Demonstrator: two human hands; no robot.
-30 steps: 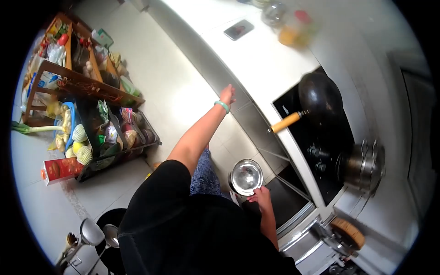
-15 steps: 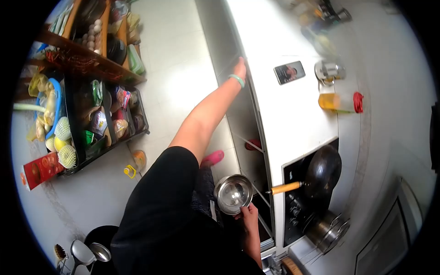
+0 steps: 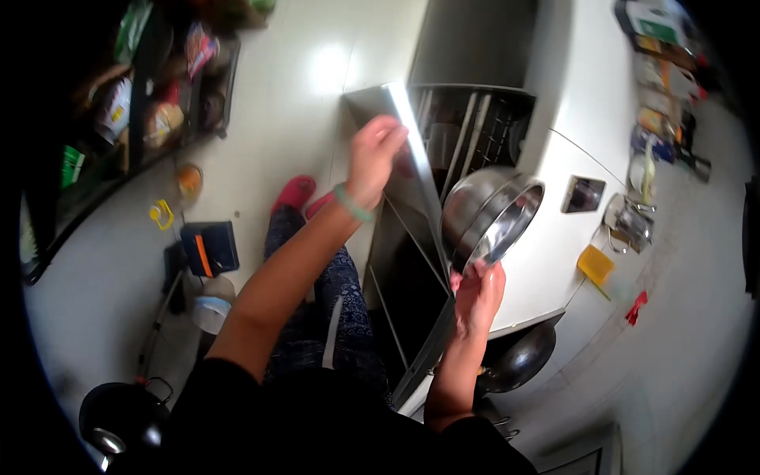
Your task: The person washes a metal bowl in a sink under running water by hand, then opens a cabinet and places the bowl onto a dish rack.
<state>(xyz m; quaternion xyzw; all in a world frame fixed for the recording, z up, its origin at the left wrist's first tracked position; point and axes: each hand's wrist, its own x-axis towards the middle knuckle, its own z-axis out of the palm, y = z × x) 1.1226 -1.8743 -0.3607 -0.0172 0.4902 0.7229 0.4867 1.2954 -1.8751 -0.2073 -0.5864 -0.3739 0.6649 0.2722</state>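
Note:
A shiny metal bowl (image 3: 479, 210), tilted with its mouth toward the right, is gripped at its near rim by my right hand (image 3: 479, 297). It hangs over the edge between the counter and an open drawer (image 3: 419, 158). Racks and rods show inside the drawer, though the bowl hides part of it. My left hand (image 3: 374, 154), with a pale green bracelet on the wrist, is at the drawer's front. Its fingers are curled at the top edge and somewhat blurred.
On the white counter (image 3: 526, 273) lie a phone (image 3: 584, 195) and a metal pot (image 3: 629, 222). Beyond them are a yellow-filled bottle (image 3: 595, 265) and a wok (image 3: 522, 360) on the stove. Shelves (image 3: 150, 119) stand at left; a dark pot (image 3: 119, 416) sits lower left.
The drawer has been pulled open by my left hand, which came back toward me. My right hand has raised the bowl forward and tilted it. The view has shifted.

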